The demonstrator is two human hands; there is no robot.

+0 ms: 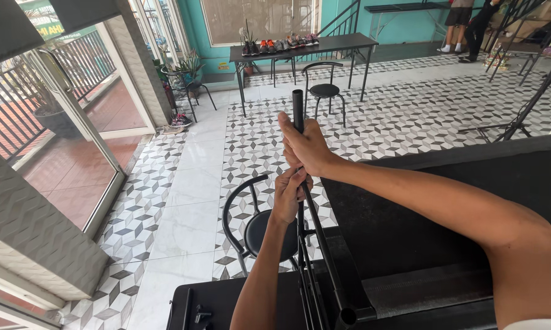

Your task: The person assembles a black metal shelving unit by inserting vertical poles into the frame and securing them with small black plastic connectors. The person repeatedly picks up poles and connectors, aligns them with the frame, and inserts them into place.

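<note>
I hold a black metal stand pole upright in front of me. My right hand grips the pole near its top, and my left hand grips it just below. Several thin black legs of the stand run down from my hands to a tube end over the black table. Small black parts lie on the table's left corner.
A black round-seat chair stands right beside the table on the patterned tile floor. Farther off are another chair and a long black table holding shoes. A glass door is at left. People stand at the far right.
</note>
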